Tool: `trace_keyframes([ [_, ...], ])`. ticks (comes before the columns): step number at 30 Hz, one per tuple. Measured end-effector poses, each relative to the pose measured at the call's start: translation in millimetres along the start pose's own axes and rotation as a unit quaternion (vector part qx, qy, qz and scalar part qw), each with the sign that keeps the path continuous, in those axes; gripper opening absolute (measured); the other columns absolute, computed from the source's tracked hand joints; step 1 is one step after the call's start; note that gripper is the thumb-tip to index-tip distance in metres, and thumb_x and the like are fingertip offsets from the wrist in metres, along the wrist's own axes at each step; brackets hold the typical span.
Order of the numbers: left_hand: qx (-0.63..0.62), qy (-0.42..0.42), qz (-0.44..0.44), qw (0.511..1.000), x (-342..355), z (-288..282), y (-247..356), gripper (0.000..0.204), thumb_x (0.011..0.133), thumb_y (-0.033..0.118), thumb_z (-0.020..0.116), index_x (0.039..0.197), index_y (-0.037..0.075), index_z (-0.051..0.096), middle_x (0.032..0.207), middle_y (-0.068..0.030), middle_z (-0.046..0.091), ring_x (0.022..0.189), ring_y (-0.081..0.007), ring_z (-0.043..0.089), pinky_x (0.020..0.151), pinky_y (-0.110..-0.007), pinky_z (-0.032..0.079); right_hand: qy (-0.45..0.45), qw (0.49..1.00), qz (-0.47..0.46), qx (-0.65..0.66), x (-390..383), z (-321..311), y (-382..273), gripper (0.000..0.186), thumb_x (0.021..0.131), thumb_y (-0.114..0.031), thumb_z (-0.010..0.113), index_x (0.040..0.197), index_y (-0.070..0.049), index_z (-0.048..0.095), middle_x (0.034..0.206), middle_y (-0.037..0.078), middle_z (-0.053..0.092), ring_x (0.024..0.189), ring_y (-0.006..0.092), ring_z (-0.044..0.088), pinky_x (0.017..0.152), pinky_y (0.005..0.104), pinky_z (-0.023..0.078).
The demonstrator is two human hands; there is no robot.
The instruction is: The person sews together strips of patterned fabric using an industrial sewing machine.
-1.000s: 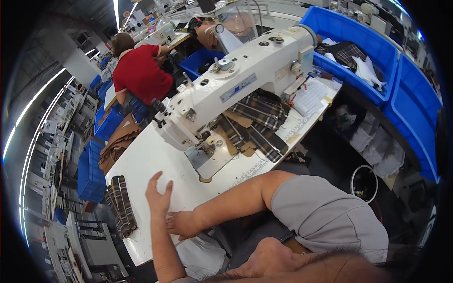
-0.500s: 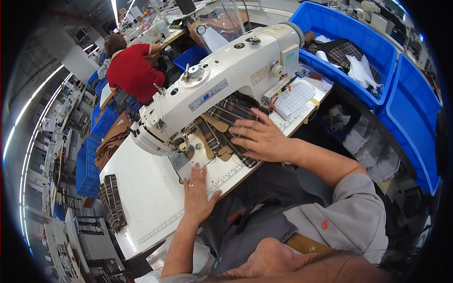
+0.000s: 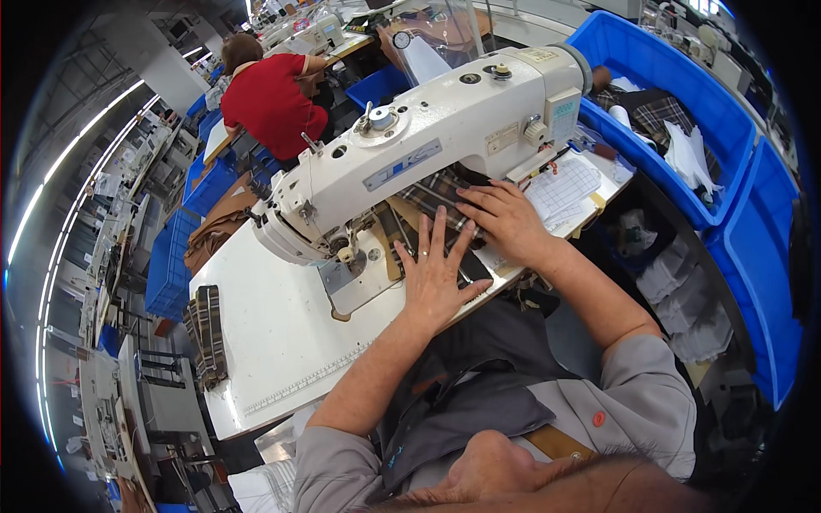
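Note:
A white industrial sewing machine point(image 3: 466, 111) stands across the table in front of me. Dark plaid cloth point(image 3: 434, 198) lies under its arm, beside the needle area, with a tan, card-like piece point(image 3: 409, 212) next to it. My left hand point(image 3: 438, 278) rests on the near part of the cloth, its fingers spread flat. Farther right, my right hand point(image 3: 513, 224) lies on the plaid cloth with its fingers stretched out. Neither hand grips anything. The cloth under my palms is partly hidden. At the table's left edge lies a strip of folded plaid cloth point(image 3: 203, 335).
The white table point(image 3: 274, 342) has a ruler strip along its near edge. Blue bins point(image 3: 727, 184) with cloth stand at the right. A white gridded pad point(image 3: 564, 190) lies near the machine's base. Beyond the machine sits a person in red point(image 3: 278, 107), near brown material point(image 3: 218, 231).
My left hand has moved right and away from me, from the bare table onto the cloth. My right hand has shifted farther back on the cloth. The whole view has shifted slightly.

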State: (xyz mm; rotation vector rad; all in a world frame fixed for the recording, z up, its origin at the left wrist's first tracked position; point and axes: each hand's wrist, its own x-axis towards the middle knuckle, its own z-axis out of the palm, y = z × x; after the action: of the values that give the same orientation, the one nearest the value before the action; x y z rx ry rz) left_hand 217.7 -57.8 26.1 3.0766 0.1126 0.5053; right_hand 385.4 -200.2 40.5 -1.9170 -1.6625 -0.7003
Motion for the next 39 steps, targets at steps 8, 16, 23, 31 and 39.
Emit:
trace_keyframes([
  [8,-0.091,-0.057,-0.184,0.977,13.4,0.8,-14.5,0.138,0.063,0.066,0.091,0.166,0.009,0.018,0.170,-0.0310,0.011,0.158,-0.0505,0.012,0.116,-0.077,0.021,0.036,0.998,0.042,-0.023,5.2,-15.6,3.0,0.045,0.079,-0.009,0.078,0.124,-0.012,0.073,0.137,0.006,0.068,0.129,0.0264,0.062,0.113,0.0457,0.043],
  [16,-0.105,-0.207,-0.023,0.972,24.4,21.0,-46.6,0.108,0.084,0.055,0.075,0.163,-0.001,0.026,0.169,-0.0315,0.020,0.156,-0.0517,0.019,0.125,-0.068,0.011,0.135,0.982,-0.113,0.068,24.5,-50.4,-85.9,0.032,0.079,-0.011,0.072,0.110,-0.003,0.075,0.102,0.007,0.077,0.089,0.0192,0.075,0.077,0.0337,0.056],
  [23,-0.299,-0.205,-0.001,0.932,-119.8,-57.5,-86.8,0.057,0.088,0.013,0.069,0.144,0.003,0.060,0.151,-0.0211,0.057,0.150,-0.0317,0.044,0.127,-0.052,0.023,0.073,0.951,-0.245,0.172,4.1,-49.9,-145.5,0.032,0.078,-0.011,0.071,0.107,0.003,0.074,0.092,0.005,0.074,0.067,0.0123,0.065,0.054,0.0271,0.044],
  [31,-0.242,0.073,-0.131,0.958,-154.2,-88.0,-109.3,0.039,0.092,0.014,0.071,0.131,0.005,0.069,0.138,-0.0169,0.067,0.131,-0.0340,0.061,0.110,-0.044,0.047,-0.074,0.892,-0.292,0.337,23.1,41.6,-212.7,0.038,0.088,-0.033,0.072,0.106,0.000,0.073,0.079,0.008,0.068,0.067,0.0261,0.069,0.056,0.0387,0.053],
  [39,-0.157,-0.047,-0.112,0.980,-143.3,-43.3,-127.5,0.103,0.082,0.050,0.085,0.156,-0.004,0.036,0.167,-0.0239,0.029,0.152,-0.0396,0.037,0.123,-0.047,0.035,-0.114,0.941,-0.158,0.275,68.3,65.3,-157.4,0.035,0.090,-0.035,0.077,0.110,-0.007,0.071,0.098,0.009,0.072,0.089,0.0312,0.069,0.078,0.0423,0.056],
])
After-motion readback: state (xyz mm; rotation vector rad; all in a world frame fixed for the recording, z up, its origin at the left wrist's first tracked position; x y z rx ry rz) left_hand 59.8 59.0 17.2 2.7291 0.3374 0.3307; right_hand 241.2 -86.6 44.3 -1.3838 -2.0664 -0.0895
